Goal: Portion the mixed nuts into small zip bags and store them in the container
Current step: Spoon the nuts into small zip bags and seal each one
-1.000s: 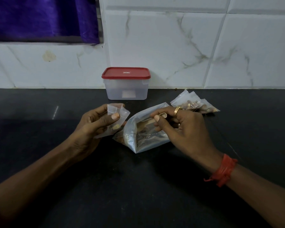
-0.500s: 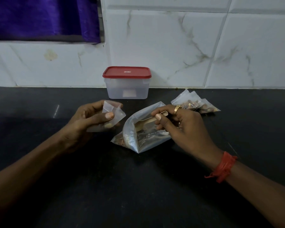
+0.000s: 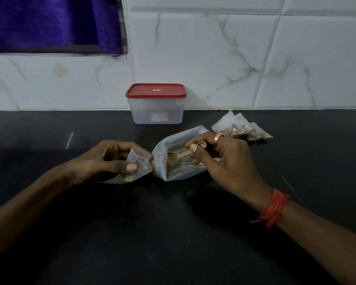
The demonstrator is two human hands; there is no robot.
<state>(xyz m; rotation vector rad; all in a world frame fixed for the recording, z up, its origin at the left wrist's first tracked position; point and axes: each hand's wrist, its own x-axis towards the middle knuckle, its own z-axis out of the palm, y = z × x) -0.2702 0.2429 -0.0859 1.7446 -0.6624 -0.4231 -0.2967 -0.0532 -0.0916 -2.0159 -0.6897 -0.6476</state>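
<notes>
My left fingers (image 3: 130,167) pinch a small bag (image 3: 141,168) with few nuts (image 3: 128,178) inside. My right fingers (image 3: 193,149) hold a spoon (image 3: 178,155) in the big bag (image 3: 183,173). Some full bags (image 3: 242,129) lie near the shut box (image 3: 156,114). I think none are stored yet.

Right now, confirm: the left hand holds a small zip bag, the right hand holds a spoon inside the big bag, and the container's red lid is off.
Not quite: the head view shows the red lid on the container. The left hand holding the small zip bag and right hand holding the spoon inside the big bag are correct.
</notes>
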